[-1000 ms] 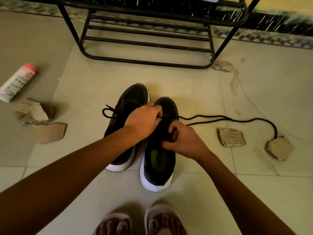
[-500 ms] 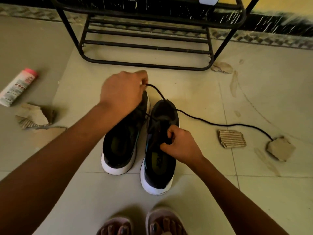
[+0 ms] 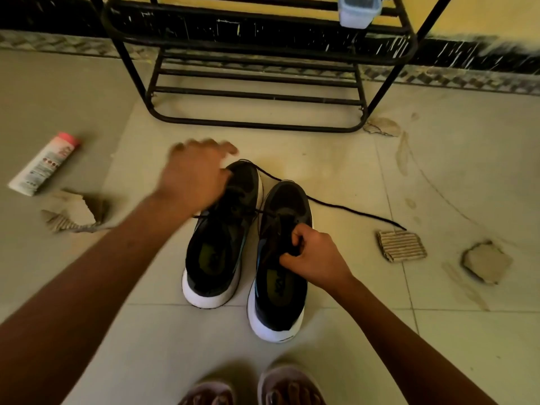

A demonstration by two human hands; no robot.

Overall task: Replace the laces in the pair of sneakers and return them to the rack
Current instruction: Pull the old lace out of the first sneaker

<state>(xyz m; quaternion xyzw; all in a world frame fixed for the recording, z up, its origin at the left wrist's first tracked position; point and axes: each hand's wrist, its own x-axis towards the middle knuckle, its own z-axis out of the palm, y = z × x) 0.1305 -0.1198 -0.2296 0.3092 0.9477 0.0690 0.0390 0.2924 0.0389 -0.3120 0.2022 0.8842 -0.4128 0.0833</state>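
Observation:
Two black sneakers with white soles stand side by side on the tiled floor, the left sneaker [image 3: 216,258] slightly ahead of the right sneaker [image 3: 280,311]. A black lace [image 3: 350,210] runs from the left sneaker's toe across the right sneaker and trails away on the floor to the right. My left hand [image 3: 195,176] is blurred above the left sneaker's toe with its fingers spread, and the lace lies apart from it. My right hand [image 3: 315,258] pinches the right sneaker at its tongue and eyelets. The black metal rack [image 3: 254,124] stands just beyond the sneakers.
A white bottle with a pink cap [image 3: 43,165] lies on the floor at the left. Torn cardboard pieces [image 3: 401,247] lie on both sides of the sneakers. A small plastic container [image 3: 359,11] sits on the rack. My sandalled feet [image 3: 292,387] are at the bottom edge.
My left hand pulled the lace up and forward out of the right sneaker, then opened and let it drop across the left sneaker's toe. My right hand stayed on the right sneaker.

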